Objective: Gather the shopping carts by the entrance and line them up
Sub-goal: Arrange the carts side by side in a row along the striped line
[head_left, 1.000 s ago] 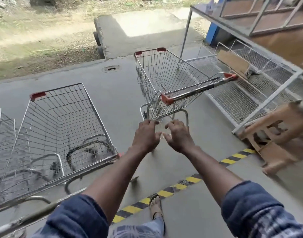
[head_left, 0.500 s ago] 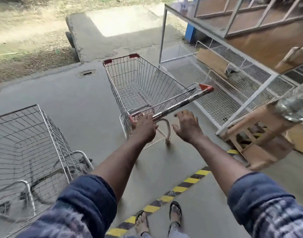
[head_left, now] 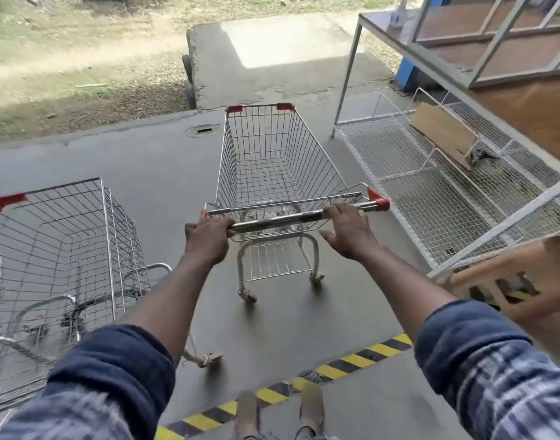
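Cart stands centre on concrete, floor showing through its wire basket. Left hand grips the handle; right hand has fingers hooked over it. Second cart at left, cut off by the frame edge, wheels blurred.

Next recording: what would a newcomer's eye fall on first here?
The silver wire shopping cart with red corner caps stands at centre frame, with the left hand gripping its metal handle bar and the right hand hooked over it. Next come the nested wire carts at left and the yellow-and-black striped floor tape along the bottom.
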A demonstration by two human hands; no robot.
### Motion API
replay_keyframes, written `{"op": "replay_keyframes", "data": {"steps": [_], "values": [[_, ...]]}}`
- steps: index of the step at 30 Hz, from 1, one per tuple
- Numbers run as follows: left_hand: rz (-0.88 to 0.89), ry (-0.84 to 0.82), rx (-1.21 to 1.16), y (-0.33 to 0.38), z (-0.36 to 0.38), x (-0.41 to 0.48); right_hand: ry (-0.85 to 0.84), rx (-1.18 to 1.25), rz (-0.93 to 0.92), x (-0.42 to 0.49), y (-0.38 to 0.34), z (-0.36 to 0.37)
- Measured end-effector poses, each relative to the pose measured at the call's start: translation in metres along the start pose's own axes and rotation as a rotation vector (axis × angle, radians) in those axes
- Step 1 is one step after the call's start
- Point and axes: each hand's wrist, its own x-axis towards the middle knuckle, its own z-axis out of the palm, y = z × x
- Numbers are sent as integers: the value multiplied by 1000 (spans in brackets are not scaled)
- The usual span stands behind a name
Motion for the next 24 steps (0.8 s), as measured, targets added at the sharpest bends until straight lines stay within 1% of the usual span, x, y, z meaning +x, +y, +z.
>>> {"op": "replay_keyframes", "data": {"steps": [2,5,7,9,11,13,17,20,24], "values": [[-88,2,9,-24,-5,2,-61,-1,-51,6,-3,6],[-164,25,4,-54,-15,4,-145,-21,-128,8,-18,18],[-196,20,-23,-75,-19,5,-218,9,-145,5,-32,28],[-192,5,-59,-95,-16,9,-290,34,-131,1,-43,35],[-212,10,-82,-110,-11,6,-311,32,-142,4,-50,41],[-219,38,-106,-106,-10,-2,-321,13,-152,9,-47,38],[-263,88,-179,-69,-9,-28,-307,-14,-169,34,-30,29],[-332,112,-178,-38,-5,-47,-314,-82,-147,56,-19,28],[-373,127,-234,-8,9,-67,-270,-196,-137,73,-14,23]]}}
